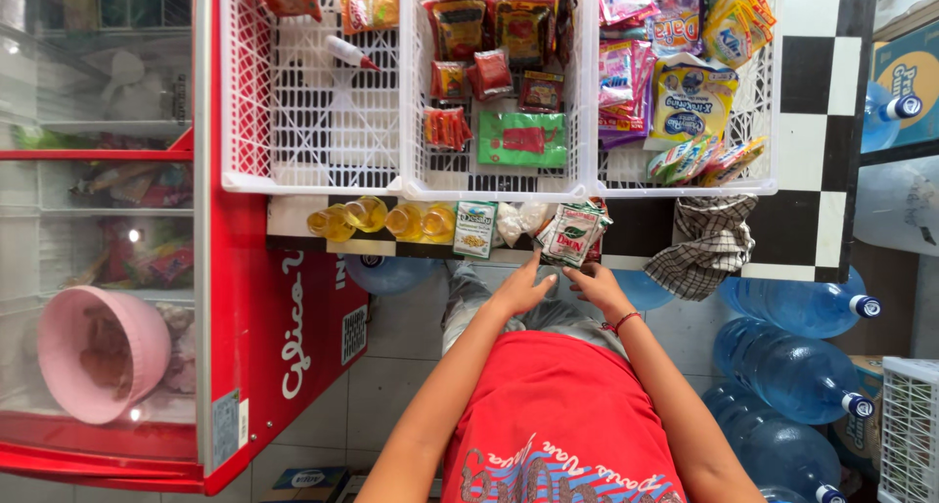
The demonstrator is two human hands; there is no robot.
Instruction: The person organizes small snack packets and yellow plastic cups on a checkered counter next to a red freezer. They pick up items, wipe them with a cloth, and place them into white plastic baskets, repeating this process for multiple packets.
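left hand [521, 290] open, fingers spread, index tip touching the bundle of white-and-green sachets [573, 231] at its 1 o'clock. right hand [597, 286] open, fingertips at bundle's lower edge, 11 o'clock. bundle lies on checkered counter [812, 73]; white baskets [313, 182] beyond, 12 o'clock.

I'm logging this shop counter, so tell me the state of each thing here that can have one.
left hand: open, fingertips at the sachets
right hand: open, touching the sachets
sachets: bunched at the counter edge
checked cloth: crumpled, draped over the edge
left basket: mostly bare
water jugs: capped, lying down
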